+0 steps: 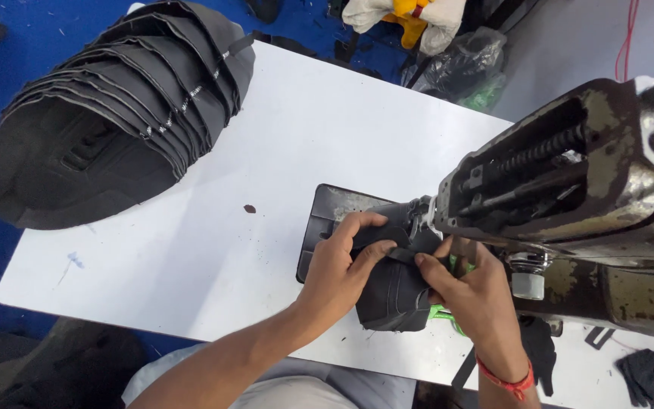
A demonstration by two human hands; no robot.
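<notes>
Hands are pinching a black shoe upper piece [395, 291] at lower centre: left hand [338, 269] and right hand [467, 291] are clamping its edge, steadying it under the worn sewing machine [592, 182]. Stacked black pieces [115, 113] are waiting upper left.

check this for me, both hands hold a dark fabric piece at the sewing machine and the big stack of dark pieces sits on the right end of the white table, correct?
Not quite: the head view shows the stack of dark pieces on the left end of the white table, not the right. The rest holds: the left hand and right hand hold the dark fabric piece at the sewing machine.
</notes>
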